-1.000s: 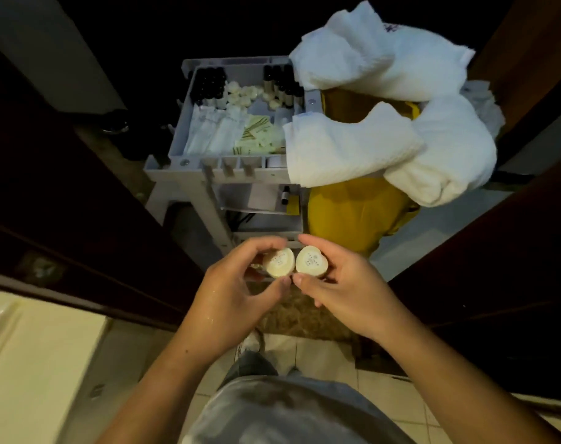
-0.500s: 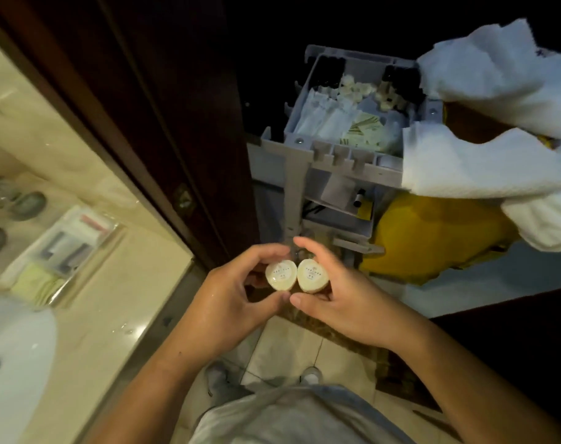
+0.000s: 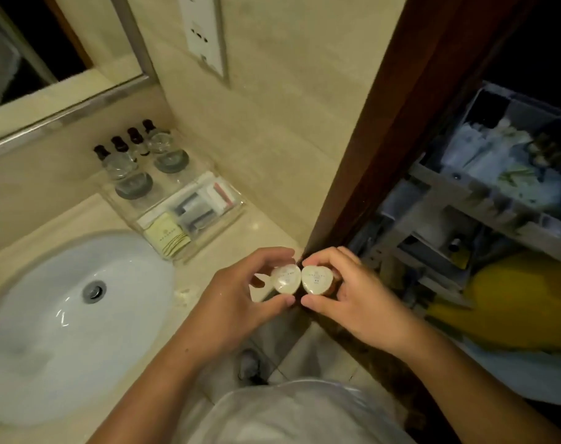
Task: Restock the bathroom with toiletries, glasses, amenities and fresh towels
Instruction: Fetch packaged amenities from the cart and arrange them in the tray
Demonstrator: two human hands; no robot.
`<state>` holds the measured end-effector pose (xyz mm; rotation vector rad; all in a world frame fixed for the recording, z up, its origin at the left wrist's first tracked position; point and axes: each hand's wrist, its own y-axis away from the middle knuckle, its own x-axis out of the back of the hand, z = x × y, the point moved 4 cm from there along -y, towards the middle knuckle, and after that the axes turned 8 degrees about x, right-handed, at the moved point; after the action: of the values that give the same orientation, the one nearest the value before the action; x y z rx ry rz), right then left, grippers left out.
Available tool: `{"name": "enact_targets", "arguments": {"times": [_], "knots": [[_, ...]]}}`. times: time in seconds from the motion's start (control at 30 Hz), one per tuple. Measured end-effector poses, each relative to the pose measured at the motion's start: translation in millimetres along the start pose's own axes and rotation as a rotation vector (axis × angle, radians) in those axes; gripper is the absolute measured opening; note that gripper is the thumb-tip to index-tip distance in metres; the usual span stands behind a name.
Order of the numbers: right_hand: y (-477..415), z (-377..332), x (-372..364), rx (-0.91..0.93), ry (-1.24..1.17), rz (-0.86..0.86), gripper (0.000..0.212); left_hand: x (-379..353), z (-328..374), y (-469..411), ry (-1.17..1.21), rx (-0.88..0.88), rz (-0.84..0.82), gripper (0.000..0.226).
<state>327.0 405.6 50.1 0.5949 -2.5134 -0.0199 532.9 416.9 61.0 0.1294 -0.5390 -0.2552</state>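
Our fingers (image 3: 272,253) are curled round two small round cream-white packaged toiletry discs. Our left hand (image 3: 237,302) pinches the left disc (image 3: 284,279) between thumb and index finger, and our right hand (image 3: 359,299) pinches the right disc (image 3: 317,279) the same way. Discs touch side by side, printed faces up, held over the edge of the beige stone counter (image 3: 240,232), just beside the dark wooden door frame (image 3: 384,139). Left of the hands we see a white oval sink (image 3: 128,283) with a metal drain (image 3: 94,291). Farther back a clear plastic tray (image 3: 237,209) sits on the counter by the wall: pale yellow sachet (image 3: 167,238) and flat packets in front, two clear glasses (image 3: 133,181) behind. Four small dark-capped bottles (image 3: 135,136) stand in a row behind the glasses. Above them are a framed mirror (image 3: 32,59) and a white wall socket plate (image 3: 205,33). Right, past the frame, are a grey plastic cart (image 3: 496,193), contents blurred, and a yellow bag (image 3: 512,299).
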Motion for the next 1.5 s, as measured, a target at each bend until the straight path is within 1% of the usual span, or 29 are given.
{"name": "enact_targets", "arguments": {"times": [0.17,0.27,0.43,0.53,0.83,1.0,1.1,1.2,1.27,1.5], "knots": [[-45.9,-25.8,-35.6,0.066,0.042,-0.002,0.049,47.7,-40.8,3.5,0.001,0.031,0.085,0.059],[-71.1,-38.8,-54.8,0.097,0.081,-0.033,0.052,68.4,-61.1,7.4,-0.010,0.050,0.138,0.059],[-104.9,-53.9,-80.6,0.135,0.202,-0.141,0.044,91.2,-90.4,12.8,0.012,0.099,0.230,0.058],[-122.9,-57.5,-92.9,0.147,0.232,-0.194,0.043,99.6,-104.9,12.1,0.021,0.122,0.265,0.059],[-183.7,-54.0,-117.9,0.227,0.291,-0.276,0.041,113.5,-141.2,-4.5,0.019,0.204,0.375,0.062],[-222.6,-45.7,-130.4,0.290,0.304,-0.387,0.041,117.1,-157.9,-17.6,0.032,0.311,0.431,0.062],[-246.9,-37.2,-140.8,0.340,0.349,-0.376,0.044,119.9,-174.6,-29.4,0.041,0.358,0.461,0.058],[-267.8,-26.4,-150.4,0.319,0.396,-0.321,0.047,124.3,-199.8,-40.8,0.032,0.437,0.515,0.057],[-279.2,-18.6,-158.3,0.287,0.409,-0.325,0.048,126.0,-215.0,-47.8,0.021,0.469,0.534,0.057],[-319.1,4.4,-192.8,0.239,0.467,-0.414,0.039,126.3,-256.9,-77.8,-0.068,0.533,0.464,0.056]]}}
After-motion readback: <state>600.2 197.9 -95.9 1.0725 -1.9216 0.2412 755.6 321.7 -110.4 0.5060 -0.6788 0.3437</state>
